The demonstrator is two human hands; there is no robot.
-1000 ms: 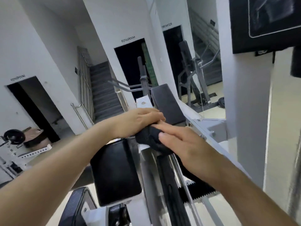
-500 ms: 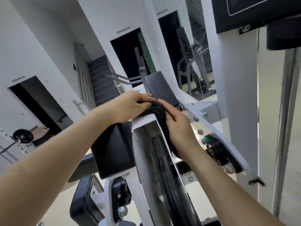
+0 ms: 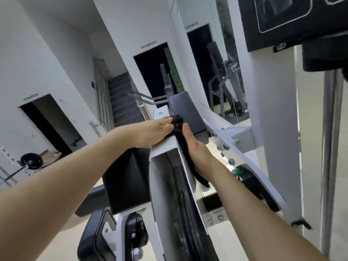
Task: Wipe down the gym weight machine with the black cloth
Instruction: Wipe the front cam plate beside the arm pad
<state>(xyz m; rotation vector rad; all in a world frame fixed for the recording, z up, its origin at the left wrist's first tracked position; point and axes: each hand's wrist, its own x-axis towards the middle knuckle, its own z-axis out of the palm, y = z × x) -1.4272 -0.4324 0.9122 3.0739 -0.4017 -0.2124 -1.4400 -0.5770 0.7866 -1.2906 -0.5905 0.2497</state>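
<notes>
Cloth (image 3: 185,147), black and bunched into a long strip, lies draped along the right edge of the white hollow beam (image 3: 165,146) of the weight machine, one end hanging down past the right wrist and the other end gathered at the far fingertips. Nearest the camera, two bare forearms reach forward over the machine. Below them sit a black padded seat (image 3: 92,240) at the lower left, a dark wheel (image 3: 188,223) inside the white frame, and a strip of black toothed belt (image 3: 211,201) to the right. Further in, a black square pad (image 3: 126,178) stands just left of the beam. The right hand (image 3: 197,153) lies flat along the cloth with fingers straight and together, pressing it against the beam's side. The left hand (image 3: 150,132) rests on top of the beam, its fingertips curled onto the far end of the cloth and pinching it. Just beyond the hands is another black pad (image 3: 188,113). A thick white post (image 3: 271,113) rises on the right. Farther off are a grey staircase (image 3: 122,102), dark doorways in white walls, and a barbell plate (image 3: 31,161) at the far left.
</notes>
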